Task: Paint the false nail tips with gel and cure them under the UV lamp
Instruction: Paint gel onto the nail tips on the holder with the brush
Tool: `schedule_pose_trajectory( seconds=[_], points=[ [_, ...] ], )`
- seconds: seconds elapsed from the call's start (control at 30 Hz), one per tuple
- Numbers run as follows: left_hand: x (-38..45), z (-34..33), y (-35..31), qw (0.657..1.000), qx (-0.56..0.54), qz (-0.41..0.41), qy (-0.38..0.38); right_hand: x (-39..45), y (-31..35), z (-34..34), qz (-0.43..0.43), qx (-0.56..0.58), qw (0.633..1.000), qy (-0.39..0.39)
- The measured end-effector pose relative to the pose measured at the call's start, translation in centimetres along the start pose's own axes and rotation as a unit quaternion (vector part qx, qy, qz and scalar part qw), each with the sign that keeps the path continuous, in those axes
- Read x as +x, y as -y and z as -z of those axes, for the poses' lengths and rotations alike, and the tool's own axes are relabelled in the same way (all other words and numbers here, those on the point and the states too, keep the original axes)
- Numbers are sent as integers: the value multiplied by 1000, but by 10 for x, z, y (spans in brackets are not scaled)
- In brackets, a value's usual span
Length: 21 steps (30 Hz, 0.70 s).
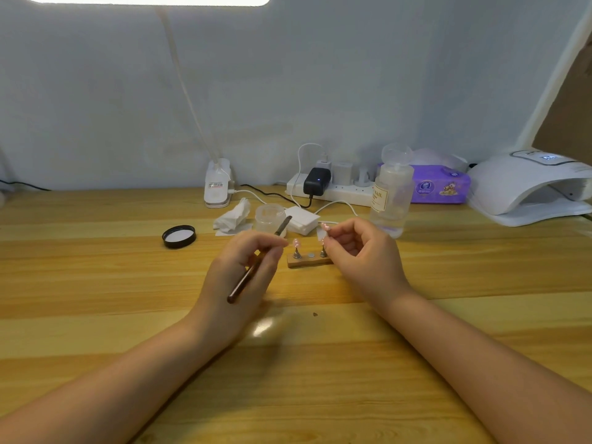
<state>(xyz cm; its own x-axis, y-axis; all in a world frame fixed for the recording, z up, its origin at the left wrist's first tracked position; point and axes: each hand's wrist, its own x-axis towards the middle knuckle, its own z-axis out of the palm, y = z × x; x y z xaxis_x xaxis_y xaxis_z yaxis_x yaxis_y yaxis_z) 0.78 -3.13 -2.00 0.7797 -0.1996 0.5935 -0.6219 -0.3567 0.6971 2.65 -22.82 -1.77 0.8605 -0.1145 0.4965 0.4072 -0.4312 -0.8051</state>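
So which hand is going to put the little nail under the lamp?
Probably the right hand. It already pinches a nail tip, and the UV lamp sits on its side. The left hand is busy holding the brush.

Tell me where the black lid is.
In the head view, the black lid lies flat on the wooden table, left of centre, apart from the crumpled tissue and open jar to its right, and beyond the left hand.

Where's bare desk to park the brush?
Bare wood left of the black lid, and the near strip in front of the nail stand between the forearms. Crowded behind the stand: open jar, tissue, pads, bottle, power strip; UV lamp fills the right.
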Motion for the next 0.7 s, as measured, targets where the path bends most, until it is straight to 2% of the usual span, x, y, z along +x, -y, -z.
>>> schedule_pose_trajectory(
  seconds=[0.07, 0.17, 0.37, 0.53, 0.7],
  points=[
    [-1, 0, 2, 999, 37, -12, 34, 0, 0, 0, 1, -1, 1000, -1],
    [0, -1, 2, 993, 67, 27, 93, 0, 0, 1, 3, -8, 1000, 0],
    [3, -8, 5, 980, 88, 72, 163, 0, 1, 1, 0, -5, 1000, 10],
    [4, -8, 7, 976, 69, 80, 189, 0, 1, 0, -12, -4, 999, 34],
    [2, -7, 3, 980, 17, 76, 181, 2, -1, -1, -28, -14, 998, 57]
  ],
)
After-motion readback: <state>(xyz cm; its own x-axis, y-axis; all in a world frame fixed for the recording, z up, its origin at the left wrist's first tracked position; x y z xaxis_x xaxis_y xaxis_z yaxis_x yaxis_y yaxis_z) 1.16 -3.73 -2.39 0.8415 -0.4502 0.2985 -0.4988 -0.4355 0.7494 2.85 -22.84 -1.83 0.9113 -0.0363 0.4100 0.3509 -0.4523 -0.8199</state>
